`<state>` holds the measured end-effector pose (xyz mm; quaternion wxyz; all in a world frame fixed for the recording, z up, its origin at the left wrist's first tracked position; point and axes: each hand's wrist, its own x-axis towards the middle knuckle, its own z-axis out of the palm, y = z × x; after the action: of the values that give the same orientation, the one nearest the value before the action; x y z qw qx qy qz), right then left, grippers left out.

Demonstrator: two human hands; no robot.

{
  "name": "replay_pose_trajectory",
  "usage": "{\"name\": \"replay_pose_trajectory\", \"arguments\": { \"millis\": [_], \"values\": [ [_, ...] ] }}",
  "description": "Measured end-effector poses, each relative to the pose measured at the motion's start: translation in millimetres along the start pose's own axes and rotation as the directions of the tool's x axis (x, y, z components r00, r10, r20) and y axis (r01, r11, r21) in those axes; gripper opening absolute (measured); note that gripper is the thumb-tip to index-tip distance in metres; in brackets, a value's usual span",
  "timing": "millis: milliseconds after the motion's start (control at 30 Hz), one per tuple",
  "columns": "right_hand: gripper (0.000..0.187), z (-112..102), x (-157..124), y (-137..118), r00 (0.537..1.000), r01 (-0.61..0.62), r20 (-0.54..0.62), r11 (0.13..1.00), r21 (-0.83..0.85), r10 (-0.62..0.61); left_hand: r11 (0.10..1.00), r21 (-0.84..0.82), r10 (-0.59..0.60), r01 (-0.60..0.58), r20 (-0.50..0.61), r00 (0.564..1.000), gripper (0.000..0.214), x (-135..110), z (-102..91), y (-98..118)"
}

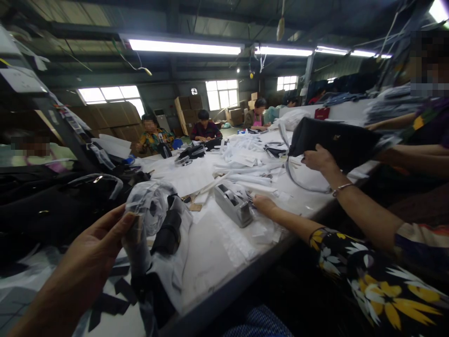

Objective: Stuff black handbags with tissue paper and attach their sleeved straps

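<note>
1. the left hand [101, 238] pinches the plastic-wrapped strap [136, 250] between thumb and fingers.
2. a dark bundle [168, 231] lies just right of the strap.
3. the right hand [265, 206] is at the tape dispenser [233, 206]; i cannot tell whether it grips anything.
4. a co-worker's hand [319, 159] holds a black bag [333, 140] beyond.

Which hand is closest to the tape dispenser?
The hand from the black flowered sleeve: it's beside the grey boxy tape dispenser. The braceleted hand is on a black bag, the left hand on translucent plastic.
</note>
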<state>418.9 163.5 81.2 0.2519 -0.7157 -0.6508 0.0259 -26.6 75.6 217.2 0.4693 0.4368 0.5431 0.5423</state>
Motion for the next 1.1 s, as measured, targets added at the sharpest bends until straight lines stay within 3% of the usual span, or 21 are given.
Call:
{"name": "replay_pose_trajectory", "arguments": {
  "millis": [67,167,300,533,1100],
  "values": [
    [0.031,40,-3,-10,0.991,0.028,0.136,0.993,-0.116,-0.012,1.0,0.002,0.002,-0.002,-0.004,1.0,0.082,-2,3.0,2],
    [0.032,58,2,-7,0.963,0.067,0.269,0.97,-0.236,-0.001,1.0,0.009,0.008,-0.008,-0.03,1.0,0.085,-7,7.7,6],
    [0.031,47,11,3,0.94,0.077,0.338,0.934,-0.349,0.049,1.0,0.003,0.0,0.0,-0.038,0.999,0.087,-9,9.8,9],
    [0.028,42,16,-2,0.942,0.008,0.301,0.885,-0.466,0.15,1.0,-0.008,-0.007,0.007,-0.042,0.999,0.088,-6,8.5,6],
    [0.03,40,-14,1,0.937,0.117,0.346,0.884,-0.453,0.053,1.0,-0.009,0.02,-0.02,-0.056,0.998,0.07,0,-0.8,-2]
  ]
}}
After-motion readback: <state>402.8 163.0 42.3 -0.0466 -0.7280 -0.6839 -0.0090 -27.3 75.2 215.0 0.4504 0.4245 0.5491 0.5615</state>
